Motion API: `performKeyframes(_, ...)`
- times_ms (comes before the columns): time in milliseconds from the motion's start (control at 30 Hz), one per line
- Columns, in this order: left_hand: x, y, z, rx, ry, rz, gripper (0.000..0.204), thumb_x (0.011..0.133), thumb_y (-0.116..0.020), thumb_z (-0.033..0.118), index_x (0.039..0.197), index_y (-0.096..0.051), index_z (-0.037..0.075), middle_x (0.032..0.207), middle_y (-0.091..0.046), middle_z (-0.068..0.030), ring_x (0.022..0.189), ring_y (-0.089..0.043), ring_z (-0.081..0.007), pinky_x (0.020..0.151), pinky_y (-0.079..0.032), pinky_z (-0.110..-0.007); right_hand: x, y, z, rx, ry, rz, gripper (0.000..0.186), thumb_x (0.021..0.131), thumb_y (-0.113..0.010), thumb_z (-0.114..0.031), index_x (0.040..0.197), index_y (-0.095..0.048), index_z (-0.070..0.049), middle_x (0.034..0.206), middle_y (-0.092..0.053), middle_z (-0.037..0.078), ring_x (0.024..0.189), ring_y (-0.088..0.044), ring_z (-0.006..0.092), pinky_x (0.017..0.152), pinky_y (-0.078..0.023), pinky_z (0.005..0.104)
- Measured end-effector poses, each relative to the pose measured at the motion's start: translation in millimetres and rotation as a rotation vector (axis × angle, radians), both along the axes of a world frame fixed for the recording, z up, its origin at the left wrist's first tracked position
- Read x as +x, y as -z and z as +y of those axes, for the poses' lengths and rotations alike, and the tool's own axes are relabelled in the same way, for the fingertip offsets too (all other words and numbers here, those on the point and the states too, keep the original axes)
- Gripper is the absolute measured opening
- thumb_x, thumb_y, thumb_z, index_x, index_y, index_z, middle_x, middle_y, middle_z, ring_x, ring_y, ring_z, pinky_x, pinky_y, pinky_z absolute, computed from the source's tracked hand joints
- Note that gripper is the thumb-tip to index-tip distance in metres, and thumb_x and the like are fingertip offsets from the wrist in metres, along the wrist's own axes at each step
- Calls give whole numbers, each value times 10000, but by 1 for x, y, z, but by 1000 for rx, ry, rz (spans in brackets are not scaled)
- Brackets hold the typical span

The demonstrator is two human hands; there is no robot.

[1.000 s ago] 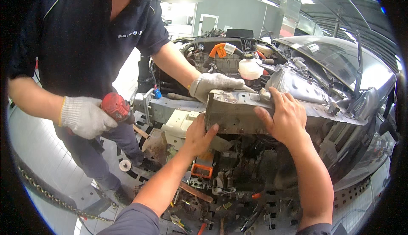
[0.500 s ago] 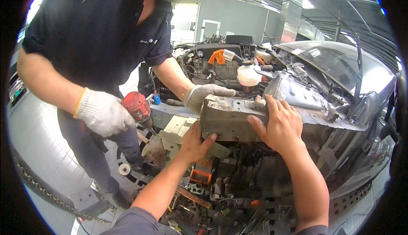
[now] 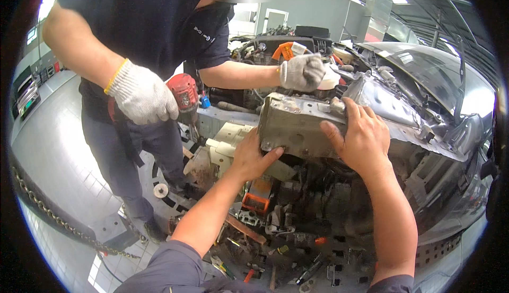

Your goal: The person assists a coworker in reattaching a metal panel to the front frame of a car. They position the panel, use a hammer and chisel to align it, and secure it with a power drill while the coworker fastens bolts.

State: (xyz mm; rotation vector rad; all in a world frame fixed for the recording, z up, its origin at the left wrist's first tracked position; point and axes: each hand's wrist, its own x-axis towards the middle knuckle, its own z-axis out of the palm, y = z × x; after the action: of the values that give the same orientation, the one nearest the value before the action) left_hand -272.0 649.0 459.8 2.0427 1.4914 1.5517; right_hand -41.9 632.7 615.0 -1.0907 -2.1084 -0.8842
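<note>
At 12 o'clock, I saw my left hand [image 3: 252,158] holding the end of the metal beam [image 3: 302,133], its thumb on the face, its other fingers hidden. At 1 o'clock, my right hand [image 3: 366,138] held this beam also, fingers over the top, thumb spread wide. Farther, at 11 o'clock, a co-worker's gloved hand [image 3: 142,92] gripped a red power tool [image 3: 184,92].

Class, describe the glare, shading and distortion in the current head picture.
Head view: glare whitens parts of the windscreen and floor; head view: the metal beam looks darker in front than on top; head view: fisheye curvature bends straight edges and leaves corners black.
</note>
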Motion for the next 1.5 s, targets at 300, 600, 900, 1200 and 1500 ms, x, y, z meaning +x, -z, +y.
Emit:
performKeyframes(300,2,-5,-1,-25,-12,5,899,689,-710,616,1302,-452,12,1211,-541,-243,1162,-504,-399,972,-403,-466,-3,0,-4,18,29,-29,650,852,-601,-512,1176,-559,51,983,-660,160,945,-622,295,813,-493,377)
performKeyframes(600,4,-6,2,-19,-35,19,918,670,-727,610,1296,-443,1,1203,-548,-233,1149,-513,-396,977,-406,-450,-2,-2,-4,13,41,-37,659,854,-593,-515,1188,-546,51,1006,-654,162,957,-615,304,817,-490,383)
performKeyframes(900,5,-6,-3,6,-53,-24,826,651,-794,504,1255,-495,26,1175,-560,-215,1116,-537,-383,936,-437,-447,-5,2,-3,50,42,44,834,792,-682,-494,1379,-344,-8,1364,-378,186,1264,-381,354,1033,-380,428)
performKeyframes(1200,5,-10,-7,-59,-39,-33,841,669,-760,573,1258,-495,33,1166,-568,-216,1120,-538,-387,947,-429,-450,-5,0,-2,46,45,16,816,793,-681,-487,1350,-373,25,1329,-433,184,1231,-422,334,1010,-397,419)
performKeyframes(1500,8,-5,-8,-35,30,-198,740,694,-794,423,1248,-511,22,1189,-577,-207,1133,-548,-365,971,-424,-446,1,1,2,28,44,2,841,779,-681,-518,1353,-373,13,1345,-425,207,1243,-410,353,1006,-404,434)
